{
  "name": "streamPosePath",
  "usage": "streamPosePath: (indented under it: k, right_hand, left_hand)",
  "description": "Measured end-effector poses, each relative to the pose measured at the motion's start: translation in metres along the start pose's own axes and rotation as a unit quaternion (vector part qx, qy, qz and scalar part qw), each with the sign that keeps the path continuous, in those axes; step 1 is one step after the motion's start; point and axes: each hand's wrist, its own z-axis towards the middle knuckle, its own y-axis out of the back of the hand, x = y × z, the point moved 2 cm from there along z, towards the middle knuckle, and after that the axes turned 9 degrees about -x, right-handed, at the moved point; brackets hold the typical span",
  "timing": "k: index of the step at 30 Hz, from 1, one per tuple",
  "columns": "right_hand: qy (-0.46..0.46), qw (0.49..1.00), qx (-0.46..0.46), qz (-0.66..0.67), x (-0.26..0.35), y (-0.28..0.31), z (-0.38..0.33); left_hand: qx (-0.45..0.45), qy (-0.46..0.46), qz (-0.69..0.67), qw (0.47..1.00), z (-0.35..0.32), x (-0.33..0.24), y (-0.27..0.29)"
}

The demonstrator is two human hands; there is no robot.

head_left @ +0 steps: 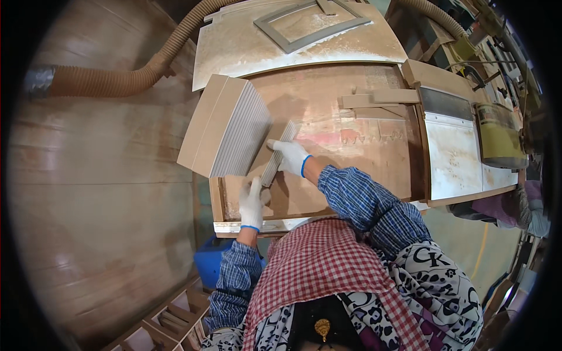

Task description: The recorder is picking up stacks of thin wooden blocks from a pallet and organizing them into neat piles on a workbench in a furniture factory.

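Up close, both hands wear white gloves and work on one thin grey strip (280,153) that lies slanted on the brown bench (363,169). The right hand (291,157) lies over the strip's upper part, fingers curled round its edge and the forefinger stretched out to the left. The left hand (252,205) sits at the strip's lower end, fingers straight and pressed together, thumb against the strip. Just left of both hands, touching the strip's side, stands a stack (231,126) of like strips, leaning on edge. Beyond the hands lies a dusty panel (234,47) bearing a grey frame (310,26). A ribbed hose (117,79) curves away to the far left. Below the left hand, under the bench edge, sits a blue bin (208,263).
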Motion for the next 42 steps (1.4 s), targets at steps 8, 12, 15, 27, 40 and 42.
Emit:
streamPosePath:
  k: [8,12,15,27,40,42]
  right_hand:
    - [0.143,0.879,0.025,-0.453,-0.015,0.041,0.075]
    - [-0.026,0.947,-0.127,-0.295,0.003,-0.022,0.01]
    - [0.119,0.879,-0.175,-0.427,0.051,0.015,0.012]
    - [0.119,0.768,-0.142,-0.613,0.078,-0.004,0.059]
    - [0.104,0.979,-0.174,0.011,0.05,0.132,-0.036]
    - [0.09,0.977,-0.179,0.069,0.053,0.18,-0.057]
  left_hand:
    - [0.002,0.04,-0.105,0.994,0.016,0.001,-0.02]
    - [-0.049,0.063,-0.11,0.991,0.016,0.011,0.01]
    - [-0.005,0.099,-0.149,0.984,0.013,0.006,-0.001]
    - [-0.04,0.058,-0.203,0.977,0.016,0.008,-0.005]
    - [0.01,-0.059,0.127,0.99,-0.045,-0.044,-0.066]
    - [0.037,-0.081,0.155,0.984,-0.041,-0.069,-0.103]
